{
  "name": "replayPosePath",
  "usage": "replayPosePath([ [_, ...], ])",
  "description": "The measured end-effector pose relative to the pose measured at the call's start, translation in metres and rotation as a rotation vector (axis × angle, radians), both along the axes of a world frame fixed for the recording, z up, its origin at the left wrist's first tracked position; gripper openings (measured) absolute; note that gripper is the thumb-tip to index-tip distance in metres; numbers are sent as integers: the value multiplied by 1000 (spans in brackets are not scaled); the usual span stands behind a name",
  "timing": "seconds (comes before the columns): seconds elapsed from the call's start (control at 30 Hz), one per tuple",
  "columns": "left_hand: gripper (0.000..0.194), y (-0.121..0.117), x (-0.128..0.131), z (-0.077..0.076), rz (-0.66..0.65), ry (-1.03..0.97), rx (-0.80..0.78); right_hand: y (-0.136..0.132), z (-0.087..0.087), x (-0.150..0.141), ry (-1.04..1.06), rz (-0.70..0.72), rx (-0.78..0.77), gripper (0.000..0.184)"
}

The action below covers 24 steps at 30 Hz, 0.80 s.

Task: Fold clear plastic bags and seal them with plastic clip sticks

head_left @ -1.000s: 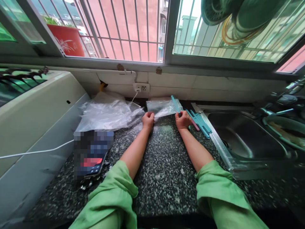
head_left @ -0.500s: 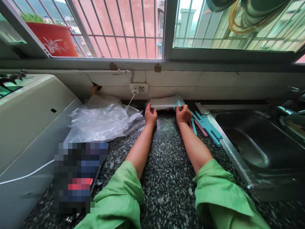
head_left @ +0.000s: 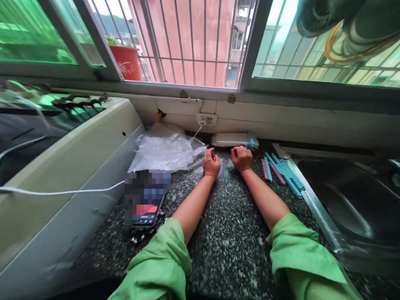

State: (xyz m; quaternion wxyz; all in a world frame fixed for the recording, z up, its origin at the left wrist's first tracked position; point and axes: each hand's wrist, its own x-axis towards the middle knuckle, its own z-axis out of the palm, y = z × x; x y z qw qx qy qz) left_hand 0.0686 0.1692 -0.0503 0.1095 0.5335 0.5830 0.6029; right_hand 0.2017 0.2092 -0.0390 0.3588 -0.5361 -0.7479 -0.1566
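Both my hands rest on the speckled granite counter [head_left: 225,216], fingers curled into loose fists. My left hand [head_left: 211,163] and my right hand [head_left: 241,158] lie just in front of a flat clear plastic bag [head_left: 233,139] that sits against the wall, with teal sticks showing at its right end. Neither hand touches the bag, and nothing shows inside either fist. Loose teal and pink flat sticks [head_left: 281,171] lie on the counter to the right of my right hand.
A crumpled clear plastic sheet [head_left: 167,149] lies at the left, under a wall socket [head_left: 206,120] with a white cable. A phone [head_left: 144,204] sits nearer me at the left. A white appliance [head_left: 62,175] borders the left, a steel sink [head_left: 353,200] the right.
Both hands have let go of the plastic bag and drawn back a little toward me; the bag now lies flat against the wall. The view has swung to the left.
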Motion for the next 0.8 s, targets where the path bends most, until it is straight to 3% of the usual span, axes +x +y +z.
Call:
replayPosePath([
  [0.3,28,-107,-63,3,133,329,249,-40,35,-149,-247,518,-181,27],
  [0.43,26,-140,-75,7,83,405,268,-49,39,-184,-323,557,-221,18],
  [0.5,26,-146,-76,10,74,410,260,-53,38,-185,-308,522,-211,21],
  [0.6,25,-147,-76,16,80,447,253,-63,38,-163,-281,457,-177,29],
  [0.7,24,-147,-75,20,62,521,255,-80,37,-119,-258,423,-121,28],
  [0.8,25,-151,-71,21,14,600,280,-101,31,-67,-143,477,76,24],
])
